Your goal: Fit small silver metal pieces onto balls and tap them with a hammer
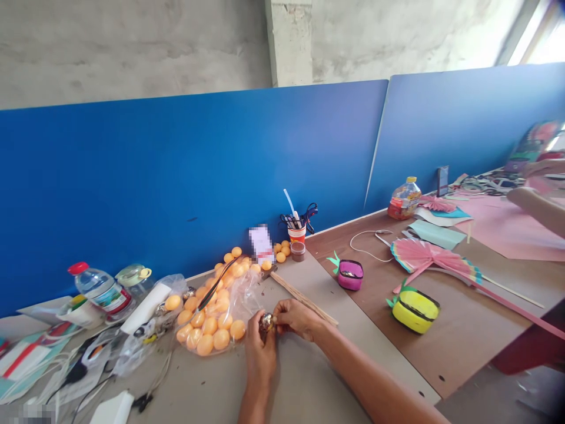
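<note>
A small shiny metallic ball [266,321] with a patchy gold-brown surface sits in my left hand [259,344], whose fingers are wrapped around it above the grey tabletop. Close against its right side, my right hand [292,318] is closed in a pinch at the ball. Whatever lies between the right fingertips is too small to make out. Just left of my hands lies a clear plastic bag [241,294] with several orange balls [205,344]. Thin wooden sticks [304,297] rest behind my right hand.
Bottles [103,291], cables and papers crowd the left. A cup of pens [296,232] and a small round tub [298,252] stand by the blue partition [176,188]. On the right are purple [351,275] and yellow [415,310] lantern-like crafts, a pink paper fan [435,259] and another person's arm [541,209].
</note>
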`<state>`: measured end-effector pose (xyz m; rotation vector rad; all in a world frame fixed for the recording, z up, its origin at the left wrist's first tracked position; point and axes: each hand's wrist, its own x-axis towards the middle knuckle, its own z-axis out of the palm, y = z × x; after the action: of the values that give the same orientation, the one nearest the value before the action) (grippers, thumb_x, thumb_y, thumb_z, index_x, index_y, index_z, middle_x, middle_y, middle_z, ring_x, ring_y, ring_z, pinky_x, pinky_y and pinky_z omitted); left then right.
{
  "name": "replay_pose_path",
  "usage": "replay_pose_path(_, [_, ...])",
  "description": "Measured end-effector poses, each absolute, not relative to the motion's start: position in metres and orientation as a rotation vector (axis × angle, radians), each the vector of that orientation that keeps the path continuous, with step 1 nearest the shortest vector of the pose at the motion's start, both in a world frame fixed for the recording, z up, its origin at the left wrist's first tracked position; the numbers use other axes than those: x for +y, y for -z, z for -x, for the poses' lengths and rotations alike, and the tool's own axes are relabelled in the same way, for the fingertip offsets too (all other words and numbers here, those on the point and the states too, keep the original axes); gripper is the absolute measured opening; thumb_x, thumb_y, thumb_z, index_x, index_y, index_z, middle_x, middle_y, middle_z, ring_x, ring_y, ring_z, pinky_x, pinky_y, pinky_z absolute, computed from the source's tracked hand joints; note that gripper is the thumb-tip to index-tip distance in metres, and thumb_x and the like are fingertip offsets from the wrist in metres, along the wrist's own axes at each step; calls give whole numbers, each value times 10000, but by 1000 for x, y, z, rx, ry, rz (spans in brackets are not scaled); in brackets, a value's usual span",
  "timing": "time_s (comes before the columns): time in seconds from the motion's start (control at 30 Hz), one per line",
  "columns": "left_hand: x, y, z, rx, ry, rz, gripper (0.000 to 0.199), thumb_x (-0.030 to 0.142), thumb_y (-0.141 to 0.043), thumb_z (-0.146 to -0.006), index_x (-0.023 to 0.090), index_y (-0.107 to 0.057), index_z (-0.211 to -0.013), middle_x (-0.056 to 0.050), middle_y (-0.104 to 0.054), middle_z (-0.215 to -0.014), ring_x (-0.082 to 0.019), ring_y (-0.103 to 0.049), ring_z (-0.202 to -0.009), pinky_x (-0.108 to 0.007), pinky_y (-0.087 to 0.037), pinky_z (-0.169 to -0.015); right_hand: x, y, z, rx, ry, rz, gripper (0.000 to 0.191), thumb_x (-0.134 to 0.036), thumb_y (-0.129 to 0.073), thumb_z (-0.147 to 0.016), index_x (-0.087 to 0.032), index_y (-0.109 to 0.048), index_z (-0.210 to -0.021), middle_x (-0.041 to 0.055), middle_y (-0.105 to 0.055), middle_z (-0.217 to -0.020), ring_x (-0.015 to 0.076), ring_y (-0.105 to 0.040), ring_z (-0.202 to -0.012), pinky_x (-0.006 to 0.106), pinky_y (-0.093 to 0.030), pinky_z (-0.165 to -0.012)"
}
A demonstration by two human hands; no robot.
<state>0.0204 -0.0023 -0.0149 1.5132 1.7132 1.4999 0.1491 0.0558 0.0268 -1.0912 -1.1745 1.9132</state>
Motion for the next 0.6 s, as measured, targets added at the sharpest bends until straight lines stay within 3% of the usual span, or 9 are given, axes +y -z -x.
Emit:
replay_pose_path(0.4, [-3,14,-23,1750,-1477,-1517,359,328,-568,-780,179,-606,-1105,-136,-674,-1113,-287,-620,-1059,-455,-473,-953,55,-16,-139,-1237,-1726,1198,138,-70,-600,-615,-183,-527,-582,-74,-523,-464,72,-465,-415,208,-349,-468])
replay_pose_path(0.6, [1,15,-23,1634,-1548,-1241,435,402,-660,-732,183,-620,-1106,-117,-697,-1090,-263,-653,-1015,-393,-510,-899,63,-32,-154,-1351,-1756,1146,41,-163,-560,-701,-187,-534,-680,-84,-478,-458,76,-424,-418,203,-309,-469])
